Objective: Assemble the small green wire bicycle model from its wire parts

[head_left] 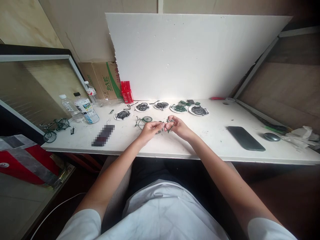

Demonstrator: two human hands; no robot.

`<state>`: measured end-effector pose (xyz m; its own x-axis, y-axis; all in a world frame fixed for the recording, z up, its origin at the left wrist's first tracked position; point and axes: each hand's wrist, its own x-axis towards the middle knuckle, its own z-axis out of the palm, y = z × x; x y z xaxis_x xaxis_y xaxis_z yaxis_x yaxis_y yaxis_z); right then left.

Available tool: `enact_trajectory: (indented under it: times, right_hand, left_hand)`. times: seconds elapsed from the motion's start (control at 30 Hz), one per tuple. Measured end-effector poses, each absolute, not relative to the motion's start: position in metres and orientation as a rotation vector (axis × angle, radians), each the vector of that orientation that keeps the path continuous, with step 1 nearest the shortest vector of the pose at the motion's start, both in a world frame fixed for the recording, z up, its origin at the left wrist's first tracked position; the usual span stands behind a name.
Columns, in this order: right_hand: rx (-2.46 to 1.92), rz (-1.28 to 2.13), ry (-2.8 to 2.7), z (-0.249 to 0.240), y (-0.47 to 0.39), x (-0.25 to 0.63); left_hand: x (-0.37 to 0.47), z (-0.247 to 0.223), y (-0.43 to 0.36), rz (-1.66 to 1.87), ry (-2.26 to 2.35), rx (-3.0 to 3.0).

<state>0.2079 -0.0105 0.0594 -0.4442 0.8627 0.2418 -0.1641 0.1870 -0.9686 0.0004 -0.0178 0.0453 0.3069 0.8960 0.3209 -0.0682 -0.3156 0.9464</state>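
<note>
Both hands meet over the middle of the white table. My left hand (pixel 152 129) is closed, thumb and fingertips pinched together. My right hand (pixel 178 127) is closed too, its fingertips touching those of the left. Between them are small dark green parts (pixel 169 130), too small to name and partly covered by the fingers. Just left of the hands lies a green miniature bicycle frame with a wheel (pixel 147 119). Behind the hands, white plates hold black wheels (pixel 123 115) and green parts (pixel 179 108).
A miniature bicycle (pixel 56 128) stands at the table's left end, near several plastic bottles (pixel 86 108). A red box (pixel 127 92) and a cardboard box (pixel 100 80) stand behind. To the right lie a dark phone-like slab (pixel 245 138) and a computer mouse (pixel 272 137). A white board (pixel 200 53) leans at the back.
</note>
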Motion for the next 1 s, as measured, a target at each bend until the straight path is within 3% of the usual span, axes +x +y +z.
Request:
enact_trajectory:
  times: [0.2, 0.4, 0.53, 1.0]
  right_hand:
    - [-0.734, 1.403, -1.683, 0.058, -0.003, 0.218]
    - [-1.127, 0.797, -2.041, 0.049, 0.016, 0.25]
    - [-1.317, 0.574, -2.224, 0.046, 0.018, 0.261]
    - [-1.362, 0.485, -2.286, 0.037, 0.021, 0.259]
  left_hand:
    - [0.002, 0.037, -0.013, 1.2, 0.737, 1.385]
    - [-0.002, 0.019, 0.004, 1.404, 0.914, 1.369]
    - [-0.006, 0.008, 0.01, 1.476, 0.962, 1.448]
    - [-0.008, -0.004, 0.017, 1.544, 1.015, 1.615]
